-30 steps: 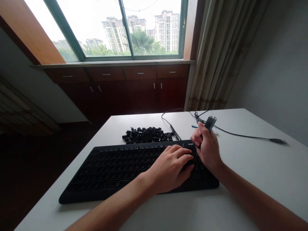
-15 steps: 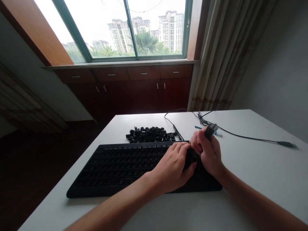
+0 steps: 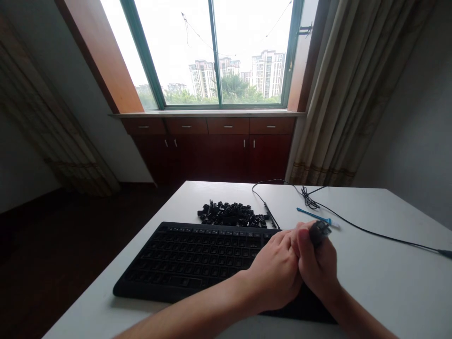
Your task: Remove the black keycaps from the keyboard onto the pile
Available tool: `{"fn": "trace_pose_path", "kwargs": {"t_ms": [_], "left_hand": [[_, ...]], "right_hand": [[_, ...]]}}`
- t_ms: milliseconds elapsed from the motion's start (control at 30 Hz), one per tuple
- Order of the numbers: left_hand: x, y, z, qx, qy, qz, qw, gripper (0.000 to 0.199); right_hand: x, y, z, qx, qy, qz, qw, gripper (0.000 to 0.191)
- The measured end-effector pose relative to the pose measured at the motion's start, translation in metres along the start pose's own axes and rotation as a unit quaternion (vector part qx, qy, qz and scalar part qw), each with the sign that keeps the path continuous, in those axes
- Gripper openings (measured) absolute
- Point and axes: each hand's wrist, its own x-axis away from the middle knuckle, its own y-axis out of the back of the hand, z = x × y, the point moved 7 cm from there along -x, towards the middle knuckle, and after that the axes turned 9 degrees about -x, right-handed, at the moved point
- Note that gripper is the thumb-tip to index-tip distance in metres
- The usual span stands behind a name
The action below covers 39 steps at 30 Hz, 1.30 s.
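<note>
A black keyboard (image 3: 197, 263) lies across the white table, with bare key sockets where most keycaps are off. My right hand (image 3: 319, 268) is closed over its right end, gripping a dark grey tool (image 3: 319, 233) whose short pronged end sticks up past the thumb. My left hand (image 3: 277, 268) is closed and pressed against the right hand's fingers. Its fingertips are hidden, so I cannot tell what they hold. Behind the keyboard sits a heap of loose black keycaps (image 3: 231, 214).
A blue brush (image 3: 314, 215) lies behind my right hand. A black cable (image 3: 374, 234) with a bundled loop runs over the table's right side. Drawers and cabinets (image 3: 212, 155) stand under the window beyond the table.
The camera view has tilted up and shifted left. My left hand has closed up against my right hand; earlier its thumb and fingers were spread over the keyboard's right part.
</note>
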Motion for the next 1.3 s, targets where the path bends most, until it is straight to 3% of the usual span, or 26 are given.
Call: {"fn": "trace_pose_path", "kwargs": {"t_ms": [133, 267, 433, 533, 700, 900, 1100, 1300], "left_hand": [[0.000, 0.002, -0.001, -0.018, 0.012, 0.008, 1.000, 0.054], [0.001, 0.001, -0.002, -0.028, 0.011, 0.012, 0.999, 0.049], [0.002, -0.001, 0.001, -0.012, 0.014, 0.006, 1.000, 0.052], [0.001, 0.001, 0.000, -0.002, 0.009, 0.004, 1.000, 0.052], [0.001, 0.006, 0.011, 0.040, 0.095, -0.019, 0.994, 0.027], [-0.002, 0.008, 0.020, 0.002, 0.075, -0.007, 0.997, 0.021], [-0.008, 0.034, 0.042, -0.048, 0.063, 0.046, 0.996, 0.023], [-0.005, 0.066, 0.086, -0.131, 0.132, 0.088, 0.979, 0.023]], "right_hand": [[0.000, 0.009, 0.001, -0.053, -0.008, -0.075, 0.996, 0.043], [-0.006, 0.001, 0.009, -0.103, -0.007, -0.072, 0.992, 0.047], [-0.003, -0.005, 0.021, -0.199, 0.058, -0.092, 0.974, 0.035], [-0.002, -0.010, 0.019, -0.177, 0.040, -0.072, 0.981, 0.037], [-0.011, 0.006, 0.013, -0.172, -0.004, -0.166, 0.971, 0.046], [-0.023, 0.021, 0.012, -0.212, -0.030, -0.230, 0.949, 0.045], [-0.028, 0.028, 0.004, -0.246, -0.067, -0.243, 0.936, 0.047], [-0.029, 0.030, -0.011, -0.239, -0.132, -0.243, 0.931, 0.047]]}}
